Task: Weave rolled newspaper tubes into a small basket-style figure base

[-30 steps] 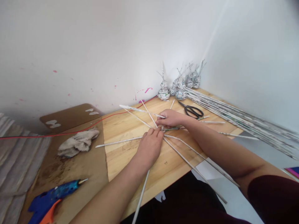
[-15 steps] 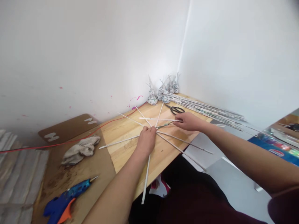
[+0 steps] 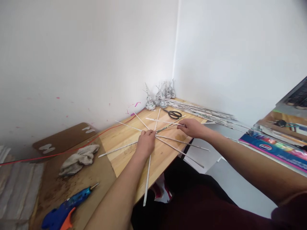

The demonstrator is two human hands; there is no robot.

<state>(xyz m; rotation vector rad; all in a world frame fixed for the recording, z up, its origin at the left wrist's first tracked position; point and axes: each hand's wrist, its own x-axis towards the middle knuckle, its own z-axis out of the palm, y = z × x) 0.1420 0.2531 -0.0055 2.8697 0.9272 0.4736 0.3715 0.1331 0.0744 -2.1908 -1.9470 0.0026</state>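
Head view: my left hand (image 3: 145, 144) presses flat on the crossed sticks (image 3: 168, 139); my right hand (image 3: 192, 127) pinches one stick (image 3: 165, 121).

Both forearms are bare from wrist to elbow, with no watch, band or bracelet showing on either; the left hand (image 3: 144, 144) and the right hand (image 3: 193, 127) carry no gloves and no rings that can be made out; the fingernails are too small to judge. A dark maroon sleeve (image 3: 291, 212) covers the right upper arm (only its edge shows, at the lower right corner); the same dark maroon cloth (image 3: 203, 210) spreads across the lap below, plain and without print.
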